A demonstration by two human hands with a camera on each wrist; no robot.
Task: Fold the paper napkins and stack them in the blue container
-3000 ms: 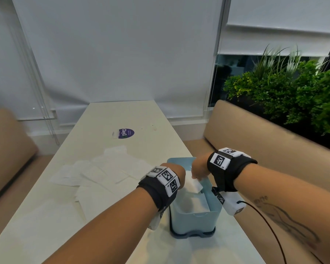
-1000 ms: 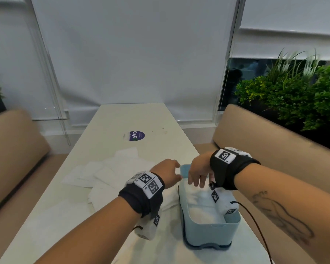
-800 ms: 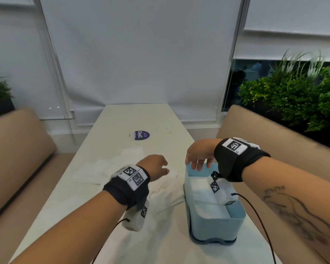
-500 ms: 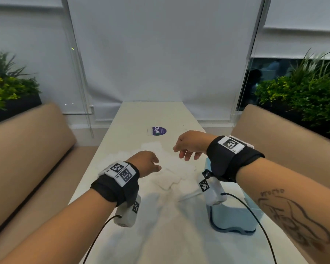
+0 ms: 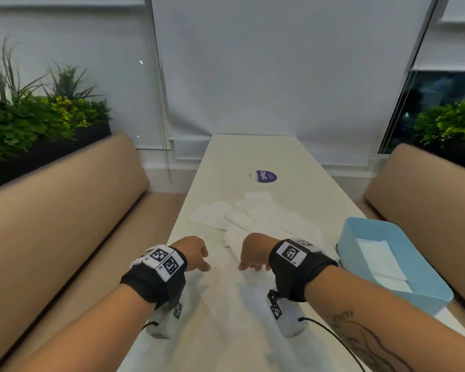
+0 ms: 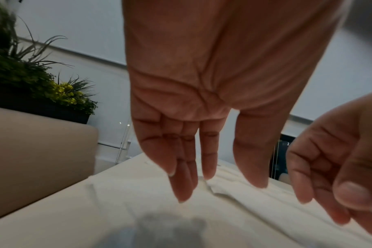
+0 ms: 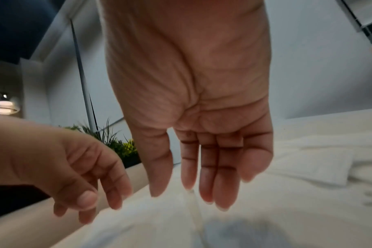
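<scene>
Several white paper napkins [image 5: 242,221] lie spread on the long white table [image 5: 255,151]; one more napkin [image 5: 226,299] lies flat beneath my hands. The blue container [image 5: 438,294] stands at the table's right edge with a folded napkin [image 5: 379,261] inside. My left hand [image 5: 199,257] and right hand [image 5: 249,257] hover side by side just above the near napkin, palms down. Straight, empty fingers point down at the paper in the left wrist view [image 6: 183,184] and in the right wrist view [image 7: 206,184].
Tan benches run along both sides, left bench [image 5: 65,224] and right bench [image 5: 424,191]. A purple round sticker [image 5: 265,176] sits farther up the table. Planters with green plants [image 5: 24,122] stand behind the benches. A cable [image 5: 333,334] trails from my right wrist.
Both hands left the blue container and moved left and nearer, down over the near napkin. The view swung left, so the container now sits at the right.
</scene>
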